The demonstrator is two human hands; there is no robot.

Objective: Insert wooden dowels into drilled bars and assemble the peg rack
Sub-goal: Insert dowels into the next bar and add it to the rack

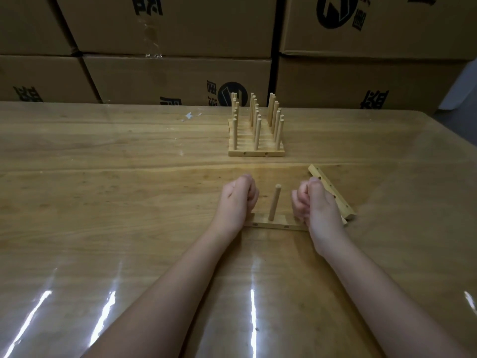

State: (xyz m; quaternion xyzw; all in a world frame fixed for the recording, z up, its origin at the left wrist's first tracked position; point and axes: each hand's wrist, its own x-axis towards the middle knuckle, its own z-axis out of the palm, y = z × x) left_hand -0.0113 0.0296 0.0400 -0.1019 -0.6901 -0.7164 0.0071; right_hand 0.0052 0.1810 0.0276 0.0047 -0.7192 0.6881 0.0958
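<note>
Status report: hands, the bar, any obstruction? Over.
Left hand and right hand curled over ends of the bar, contents hidden. One dowel upright at its centre. Spare bars beside right hand, pegged stack farther back; neither blocking.

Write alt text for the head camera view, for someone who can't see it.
The left hand and right hand curl into fists either side of one upright dowel standing in a drilled bar on a wooden table. A peg rack full of dowels stands farther back; a loose bar lies beside the right hand.
</note>
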